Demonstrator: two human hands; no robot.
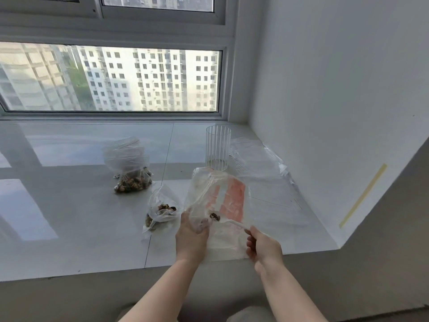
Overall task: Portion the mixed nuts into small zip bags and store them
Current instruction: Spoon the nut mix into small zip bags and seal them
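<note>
Over sill [69, 228]: left hand [191, 238] grips orange-printed bag [222, 196]; right hand [262, 247] pinches white spoon [234, 223].

Zip bag [232, 196] (orange panel): print apparently blurred, unreadable.

**Clear film on a glossy sill**

The sill [69, 217] is gleaming, a smooth, glossy white surface mirroring the window. The bag [222, 196] crumpling between the left fingers [202, 225] is showing thin, clear, crinkled plastic with an orange print. The cup [218, 147] beyond the fingertips is looking transparent and ribbed.
</note>
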